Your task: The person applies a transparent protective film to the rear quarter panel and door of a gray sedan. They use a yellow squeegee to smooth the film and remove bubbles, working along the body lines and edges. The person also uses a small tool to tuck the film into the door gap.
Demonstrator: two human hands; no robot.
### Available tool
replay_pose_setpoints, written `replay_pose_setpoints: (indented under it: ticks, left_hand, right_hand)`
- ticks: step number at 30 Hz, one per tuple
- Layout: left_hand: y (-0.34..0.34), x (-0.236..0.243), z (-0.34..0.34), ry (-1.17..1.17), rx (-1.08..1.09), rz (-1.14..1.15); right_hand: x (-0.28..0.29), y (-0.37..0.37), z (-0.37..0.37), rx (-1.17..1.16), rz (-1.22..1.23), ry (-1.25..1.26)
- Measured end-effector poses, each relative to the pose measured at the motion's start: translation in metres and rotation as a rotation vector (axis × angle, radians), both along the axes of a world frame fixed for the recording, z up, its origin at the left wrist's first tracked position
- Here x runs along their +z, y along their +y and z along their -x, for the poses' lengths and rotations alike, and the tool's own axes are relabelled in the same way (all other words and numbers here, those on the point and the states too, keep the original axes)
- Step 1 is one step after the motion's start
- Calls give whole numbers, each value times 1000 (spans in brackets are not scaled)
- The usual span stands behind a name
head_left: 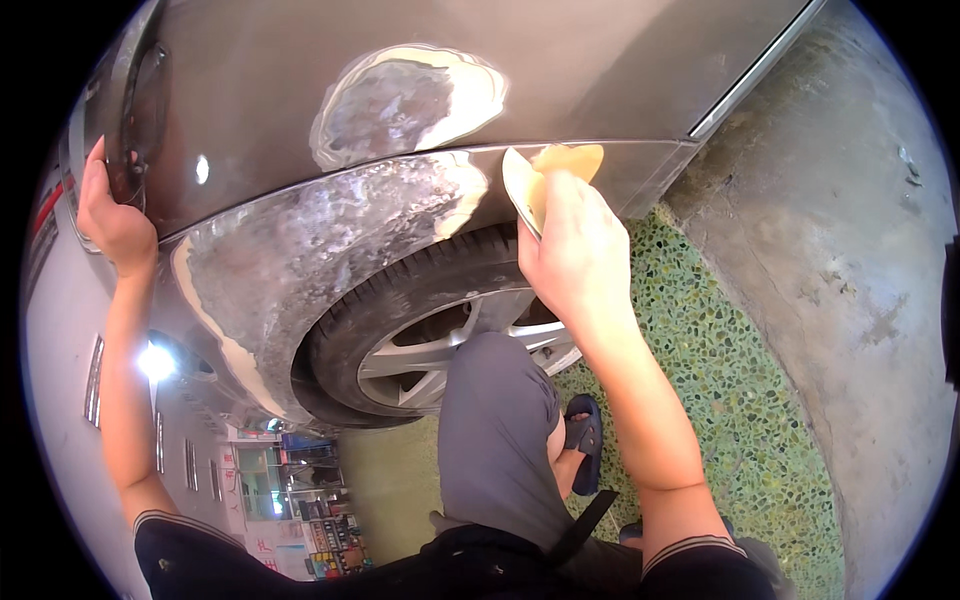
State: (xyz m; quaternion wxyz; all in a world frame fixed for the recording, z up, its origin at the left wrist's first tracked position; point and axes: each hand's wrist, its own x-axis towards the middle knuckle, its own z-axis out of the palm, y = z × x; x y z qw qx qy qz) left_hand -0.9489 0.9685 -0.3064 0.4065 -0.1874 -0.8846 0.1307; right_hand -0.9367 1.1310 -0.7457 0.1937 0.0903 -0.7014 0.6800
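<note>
My right hand [577, 238] grips a yellow sandpaper disc [568, 160], bent so that its rounded edges curl up. It is beside the panel seam, just above the tyre [420, 270]. My left hand [115, 220] rests against the car body at the far left, fingers stretched out, close to a dark trim piece [148, 115]. Between the hands, the grey-brown fender [290, 250] has a mottled, sanded patch with cream edges along the wheel arch. A second sanded patch [385, 100], oval and rimmed in cream, lies on the panel beyond the seam.
My bent knee [500, 400] is close to the spoked wheel [430, 355]. Under my sandalled foot [585, 440] is green speckled flooring [710, 400], meeting grey concrete [840, 250] on the right. Shelves with goods [330, 535] and a bright lamp [156, 362] appear at lower left.
</note>
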Motion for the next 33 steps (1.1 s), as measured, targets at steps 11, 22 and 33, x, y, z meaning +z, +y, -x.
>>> replay_pose_setpoints:
  ticks: [11, 22, 33]
  left_hand:
    - [11, -8, 0, -18, -5, -8]
    - [12, -6, 0, -49, 17, -34]
    - [25, -21, 0, -78, -100, -60]
  right_hand:
    - [-15, 4, 31, 1, 46, 388]
    - [-23, -1, 42, -32, 192, 520]
    - [-25, -31, 25, -163, 317, 339]
